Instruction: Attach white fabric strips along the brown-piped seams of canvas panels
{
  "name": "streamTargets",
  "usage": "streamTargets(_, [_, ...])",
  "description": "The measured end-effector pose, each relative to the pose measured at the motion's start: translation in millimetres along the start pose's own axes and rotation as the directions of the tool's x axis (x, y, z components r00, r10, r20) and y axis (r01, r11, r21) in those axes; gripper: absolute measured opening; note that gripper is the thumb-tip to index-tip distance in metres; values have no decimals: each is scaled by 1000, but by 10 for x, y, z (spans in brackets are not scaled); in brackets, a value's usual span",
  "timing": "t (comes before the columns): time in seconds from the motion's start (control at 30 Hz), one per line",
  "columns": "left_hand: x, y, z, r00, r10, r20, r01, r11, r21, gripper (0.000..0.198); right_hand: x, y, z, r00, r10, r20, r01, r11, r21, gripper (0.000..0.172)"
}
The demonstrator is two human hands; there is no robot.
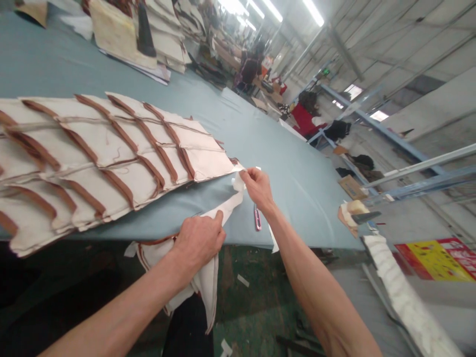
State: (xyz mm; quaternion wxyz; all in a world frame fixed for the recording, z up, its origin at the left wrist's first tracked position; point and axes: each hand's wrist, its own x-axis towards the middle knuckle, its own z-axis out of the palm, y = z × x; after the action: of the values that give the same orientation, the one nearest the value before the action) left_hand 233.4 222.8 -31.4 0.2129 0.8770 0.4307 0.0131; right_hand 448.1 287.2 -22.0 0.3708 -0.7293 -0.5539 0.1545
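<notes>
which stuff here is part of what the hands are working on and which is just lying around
In hand: left hand and right hand, both gripping the white fabric piece; overlapped trimmed panels beside them.
Lying about: pink-handled tool, far stacks, yellow sign, blue rack.

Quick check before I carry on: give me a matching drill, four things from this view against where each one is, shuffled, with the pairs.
Things:
1. left hand
2. right hand
3. pink-handled tool
4. yellow and red sign

Places:
A. lying on the table, close to the right hand
B. pinching the far end of the white fabric piece, by the corner of the trimmed panels
C. off the table, low at the far right
D. gripping the white fabric piece at the table's near edge

Pairs: 1-D, 2-B, 3-A, 4-C
</notes>
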Motion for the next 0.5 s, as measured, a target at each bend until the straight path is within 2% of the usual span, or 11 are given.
streamTargets(0.23, [-29,14,-9,1000,-8,-2,8,1000,20,42,378,25,-311,973,134,-187,-84,964,253,39])
streamTargets(0.5, [-49,23,81,998,-31,-47,35,996,78,52,804,112,-625,917,214,-336,-92,935,344,35])
